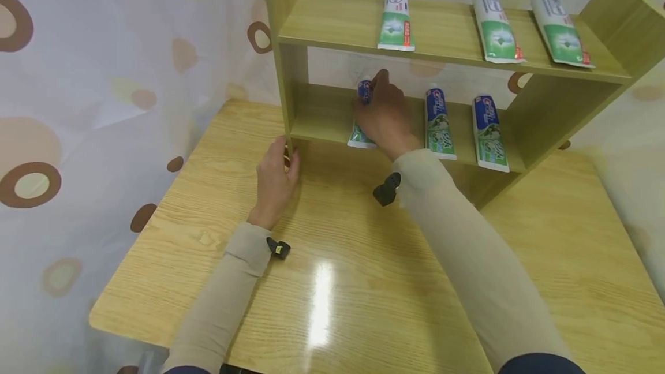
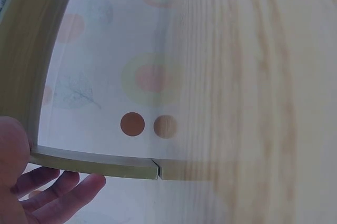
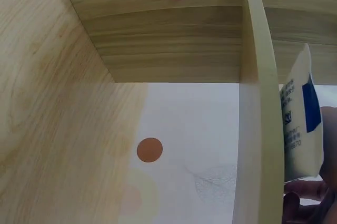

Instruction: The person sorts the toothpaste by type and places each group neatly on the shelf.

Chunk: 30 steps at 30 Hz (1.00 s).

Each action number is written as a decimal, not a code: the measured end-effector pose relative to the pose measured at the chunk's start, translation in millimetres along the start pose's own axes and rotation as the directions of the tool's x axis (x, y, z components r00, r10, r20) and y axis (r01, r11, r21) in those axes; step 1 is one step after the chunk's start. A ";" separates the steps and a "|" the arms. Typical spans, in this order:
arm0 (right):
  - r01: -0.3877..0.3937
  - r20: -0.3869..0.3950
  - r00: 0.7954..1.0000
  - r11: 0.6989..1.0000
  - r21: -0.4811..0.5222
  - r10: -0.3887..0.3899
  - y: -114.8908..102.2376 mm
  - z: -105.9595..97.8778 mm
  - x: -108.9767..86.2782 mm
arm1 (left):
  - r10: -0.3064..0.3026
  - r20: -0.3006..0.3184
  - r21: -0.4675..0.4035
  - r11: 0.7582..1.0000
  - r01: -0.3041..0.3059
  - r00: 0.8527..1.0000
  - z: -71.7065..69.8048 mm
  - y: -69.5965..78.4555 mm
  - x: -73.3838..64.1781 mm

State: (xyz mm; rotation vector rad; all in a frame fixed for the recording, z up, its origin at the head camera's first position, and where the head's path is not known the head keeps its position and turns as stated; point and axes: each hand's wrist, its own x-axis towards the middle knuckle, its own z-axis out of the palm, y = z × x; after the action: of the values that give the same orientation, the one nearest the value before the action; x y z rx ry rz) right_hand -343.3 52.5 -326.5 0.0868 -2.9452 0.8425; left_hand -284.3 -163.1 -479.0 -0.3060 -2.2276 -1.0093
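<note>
A two-tier wooden shelf rack (image 1: pixel 337 10) stands on the table. My left hand (image 1: pixel 274 180) grips the lower part of its left side panel, the thumb on one face and the fingers on the other, as the left wrist view shows with the panel edge (image 2: pixel 105 167) between them. On the lower tier my right hand (image 1: pixel 388 115) holds the leftmost blue-and-green toothpaste tube (image 1: pixel 365 91), cap end toward the back. The hand hides much of that tube; its pale back (image 3: pixel 301 129) shows in the right wrist view, close to the shelf board.
To the right on the lower tier lie a second blue-and-green tube (image 1: pixel 439 123) and a third (image 1: pixel 490 131). Above, the upper tier carries three white-and-green tubes, one at left (image 1: pixel 397 13) and two at right. A patterned curtain (image 1: pixel 130 74) hangs behind the table (image 1: pixel 332 235).
</note>
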 end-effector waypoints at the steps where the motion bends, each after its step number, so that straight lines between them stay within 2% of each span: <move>1: 0.002 -0.004 1.000 1.000 -0.014 -0.003 1.6 0.0 -0.1 | -0.004 0.003 -0.005 1.000 0.004 1.000 0.6 0.9 -0.4; 4: 0.035 -0.030 0.999 0.996 -0.080 -0.038 5.4 -0.2 -2.9 | -0.023 0.009 -0.013 1.000 0.023 1.000 0.8 3.5 -2.3; 7: 0.081 -0.098 0.991 0.988 -0.129 -0.094 8.7 0.5 -6.5 | -0.037 0.013 -0.008 0.999 0.037 0.999 0.1 4.8 -4.1; 11: 0.126 -0.208 0.967 0.984 -0.122 -0.150 14.1 -0.5 -14.0 | -0.035 0.015 -0.008 0.999 0.035 0.999 0.8 4.4 -4.3; 15: 0.185 -0.296 0.936 0.981 -0.049 -0.192 22.3 -5.0 -32.2 | -0.024 0.012 0.001 1.000 0.024 1.000 2.3 3.1 -2.1; 17: 0.241 -0.353 0.907 0.970 -0.007 -0.228 28.5 -6.0 -45.9 | -0.018 0.011 0.009 1.000 0.018 1.000 2.9 2.6 -0.9; 19: 0.306 -0.409 0.870 0.952 0.008 -0.276 35.4 -5.8 -59.8 | -0.015 0.010 0.010 1.000 0.015 1.000 3.3 2.3 0.0; 24: 0.442 -0.513 0.736 0.888 -0.131 -0.442 49.6 -1.4 -86.7 | -0.026 0.008 -0.009 1.000 0.026 1.000 2.9 2.9 0.1; 27: 0.467 -0.553 0.667 0.859 -0.210 -0.499 56.3 1.7 -99.3 | -0.031 0.013 -0.007 0.999 0.032 0.999 3.2 2.5 -0.1; 30: 0.472 -0.588 0.625 0.849 -0.238 -0.513 63.3 3.8 -110.4 | -0.026 0.015 0.018 1.000 0.025 1.000 3.7 2.4 0.4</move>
State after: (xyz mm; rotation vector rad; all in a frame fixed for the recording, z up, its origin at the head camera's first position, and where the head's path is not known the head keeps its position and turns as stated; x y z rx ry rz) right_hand -238.4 107.8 -372.9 0.4853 -2.1247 0.5418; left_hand -285.3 -158.8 -479.2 -0.2790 -2.2578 -1.0037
